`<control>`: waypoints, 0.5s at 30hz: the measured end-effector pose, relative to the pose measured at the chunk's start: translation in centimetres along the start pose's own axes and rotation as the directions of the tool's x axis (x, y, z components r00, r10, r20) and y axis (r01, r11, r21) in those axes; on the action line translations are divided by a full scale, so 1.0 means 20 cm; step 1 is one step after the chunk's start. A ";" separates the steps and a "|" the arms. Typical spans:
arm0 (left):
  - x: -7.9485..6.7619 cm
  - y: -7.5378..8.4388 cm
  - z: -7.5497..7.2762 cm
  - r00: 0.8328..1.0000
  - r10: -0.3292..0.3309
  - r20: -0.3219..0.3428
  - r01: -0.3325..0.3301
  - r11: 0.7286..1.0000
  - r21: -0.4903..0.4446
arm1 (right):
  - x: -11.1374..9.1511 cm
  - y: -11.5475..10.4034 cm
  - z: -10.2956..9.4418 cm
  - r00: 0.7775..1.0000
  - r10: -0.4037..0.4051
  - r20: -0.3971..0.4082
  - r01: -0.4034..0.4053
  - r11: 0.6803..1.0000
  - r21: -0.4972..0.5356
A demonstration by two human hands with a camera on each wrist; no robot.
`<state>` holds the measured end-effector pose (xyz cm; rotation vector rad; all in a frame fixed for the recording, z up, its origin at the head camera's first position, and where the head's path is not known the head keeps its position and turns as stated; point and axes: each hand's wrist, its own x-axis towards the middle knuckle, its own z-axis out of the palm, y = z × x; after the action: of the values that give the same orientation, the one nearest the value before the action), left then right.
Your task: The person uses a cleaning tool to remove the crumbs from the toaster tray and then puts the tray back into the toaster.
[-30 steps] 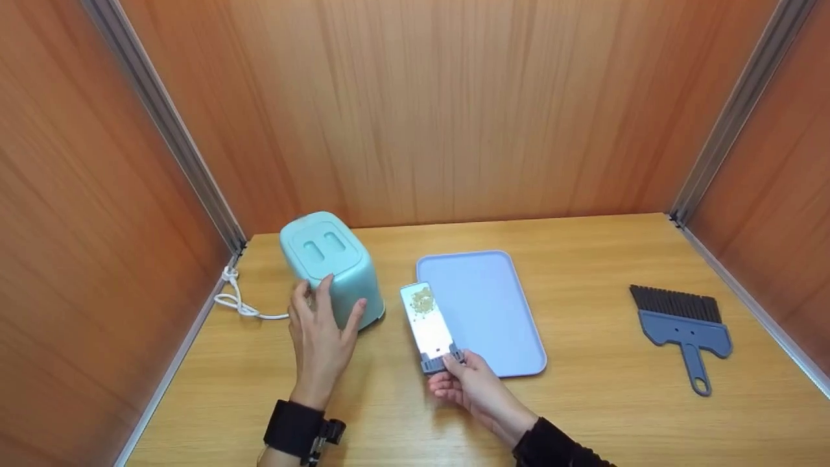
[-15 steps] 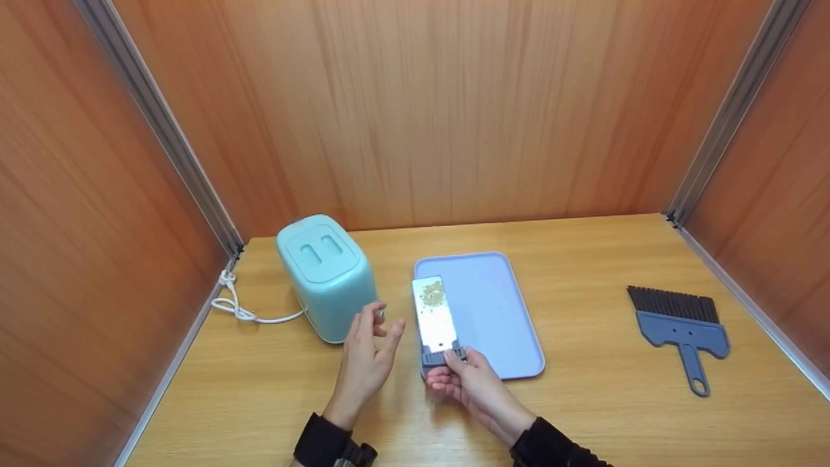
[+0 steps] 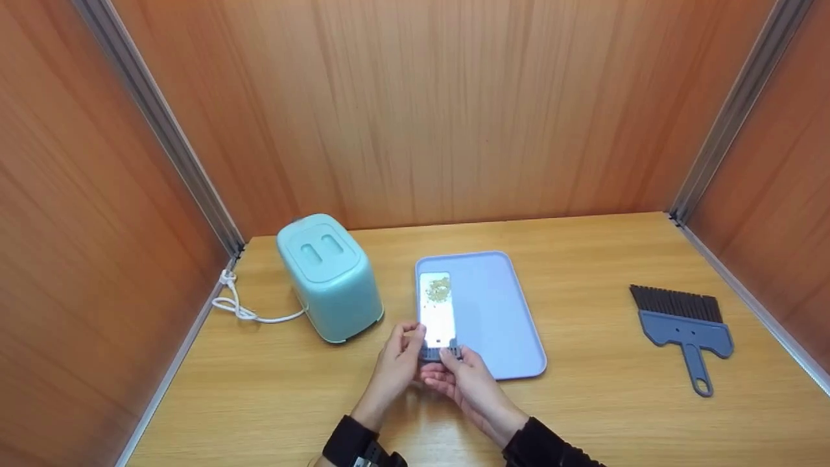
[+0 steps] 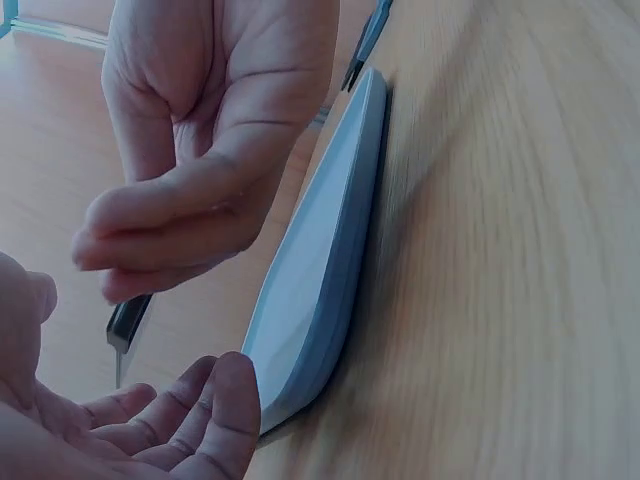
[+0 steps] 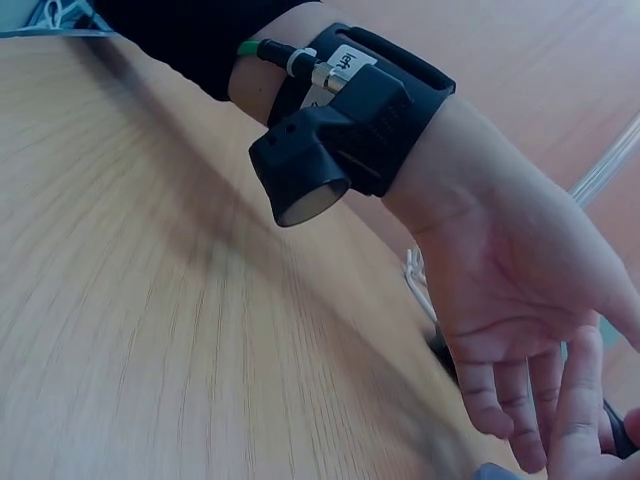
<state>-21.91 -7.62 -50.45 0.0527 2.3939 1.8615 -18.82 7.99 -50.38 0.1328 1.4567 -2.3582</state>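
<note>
My right hand (image 3: 476,389) grips the grey end of a toaster crumb tray (image 3: 439,321), thumb on top and fingers below. This flat, shiny plate points away from me over the left part of a lilac serving tray (image 3: 493,311), with yellowish crumbs (image 3: 439,289) toward its far end. Beside the plate's near left edge is my left hand (image 3: 393,360). In the left wrist view, the fingers (image 4: 232,400) of my left hand are extended, with a gap between them and the thumb. A turquoise toaster (image 3: 340,285) stands upright to the left, its top carrying two oval recesses.
A white power cord (image 3: 272,319) runs from the toaster to a plug at the left wall. On the right lies a blue-grey hand brush (image 3: 687,334) with dark bristles. Wood-grain panels (image 3: 486,117) enclose the table at the back and both sides.
My left hand has left the toaster's side and moved right, to the crumb tray. The toaster has settled back from its tilt. My right hand has shifted the crumb tray slightly right and straightened it.
</note>
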 end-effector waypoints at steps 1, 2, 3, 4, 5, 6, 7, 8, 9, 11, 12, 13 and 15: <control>0.00 0.00 0.01 1.000 -0.006 0.004 0.006 1.000 -0.015 | 0.00 0.00 0.00 1.000 -0.002 -0.001 0.002 1.000 0.003; 0.00 0.00 0.02 1.000 -0.012 0.008 0.012 0.999 -0.032 | 0.00 0.00 0.01 1.000 -0.005 -0.003 0.005 1.000 0.004; 0.01 0.00 0.02 1.000 -0.016 0.010 0.017 0.999 -0.049 | 0.00 0.00 0.01 1.000 -0.007 -0.006 0.007 1.000 0.005; 0.01 0.00 0.03 1.000 -0.024 0.013 0.024 0.997 -0.067 | 0.00 0.01 0.02 1.000 -0.007 -0.011 0.007 1.000 0.004; 0.01 0.00 0.04 0.999 -0.033 0.012 0.034 0.996 -0.083 | 0.00 0.01 0.02 1.000 -0.009 -0.015 0.009 1.000 0.003; 0.01 0.00 0.04 0.999 -0.044 0.009 0.045 0.994 -0.097 | 0.00 0.01 0.03 1.000 -0.011 -0.020 0.011 1.000 0.003; 0.01 0.00 0.05 0.998 -0.057 0.007 0.057 0.992 -0.113 | 0.00 0.01 0.03 1.000 -0.012 -0.025 0.012 1.000 0.005; 0.01 0.01 0.05 0.997 -0.071 0.003 0.071 0.989 -0.127 | 0.00 0.01 0.03 0.999 -0.013 -0.030 0.013 1.000 0.006; 0.01 0.01 0.06 0.996 -0.084 -0.002 0.083 0.987 -0.139 | 0.00 0.01 0.04 0.999 -0.012 -0.036 0.013 1.000 0.007; 0.01 0.01 0.07 0.995 -0.104 -0.011 0.101 0.981 -0.164 | 0.00 0.02 0.04 0.999 -0.015 -0.042 0.016 1.000 0.012; 0.01 0.02 0.07 0.994 -0.110 -0.012 0.106 0.979 -0.175 | 0.01 0.02 0.04 0.999 -0.017 -0.044 0.018 1.000 0.015; 0.01 0.02 0.07 0.993 -0.114 -0.013 0.110 0.976 -0.187 | 0.01 0.02 0.05 0.999 -0.017 -0.046 0.018 1.000 0.015; 0.01 0.02 0.08 0.992 -0.127 -0.012 0.121 0.969 -0.214 | 0.01 0.03 0.05 0.999 -0.017 -0.047 0.017 1.000 0.012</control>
<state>-21.90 -5.93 -50.46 -0.1357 2.1429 2.0567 -18.68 6.80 -50.41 0.1804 1.4704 -2.3935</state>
